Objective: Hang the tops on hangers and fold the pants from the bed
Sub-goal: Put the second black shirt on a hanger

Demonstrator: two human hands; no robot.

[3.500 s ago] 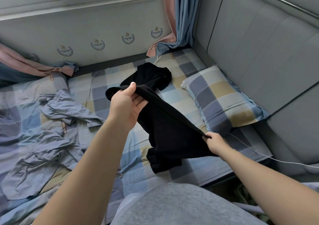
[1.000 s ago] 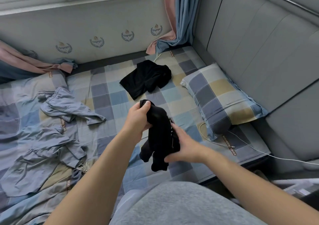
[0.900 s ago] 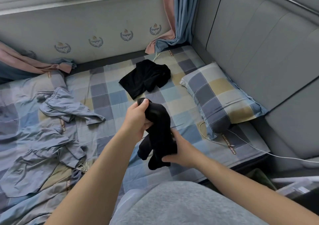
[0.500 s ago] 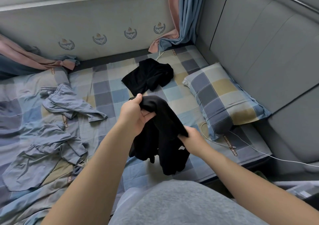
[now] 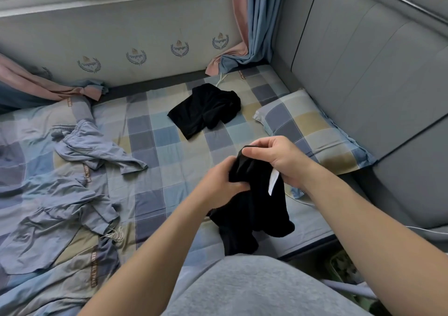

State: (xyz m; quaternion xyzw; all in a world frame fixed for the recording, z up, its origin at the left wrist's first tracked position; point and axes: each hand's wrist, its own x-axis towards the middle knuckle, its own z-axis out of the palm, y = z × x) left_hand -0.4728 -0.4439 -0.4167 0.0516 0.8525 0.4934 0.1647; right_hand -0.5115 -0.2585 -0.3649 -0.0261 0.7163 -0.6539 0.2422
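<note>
At the far left, crumpled blue-grey clothes [image 5: 60,201] lie spread over the checked bed sheet [image 5: 155,150]. A blue-grey piece with a gathered waistband [image 5: 82,141] lies just beyond them. Further along, toward the wall, a second black garment [image 5: 206,109] lies flat and loosely bunched on the sheet, well apart from both hands.

The left hand [image 5: 218,184] is closed on the black garment [image 5: 254,209]. Its fingers are curled into the bunched cloth from the left side and its knuckles face the camera. The garment is off the bed, held between the two hands above the near edge of the mattress. Its lower folds hang down in front of the person's grey-clad lap. It is too crumpled to tell whether it is a top or pants. A white label [image 5: 274,182] shows on its right side.

The right hand [image 5: 278,158] grips the top of the same garment. Its fingers curl over the upper edge and the thumb is tucked against the cloth, with the label just below the palm.

To the right, a checked pillow [image 5: 312,133] rests against the grey padded headboard [image 5: 375,73].
</note>
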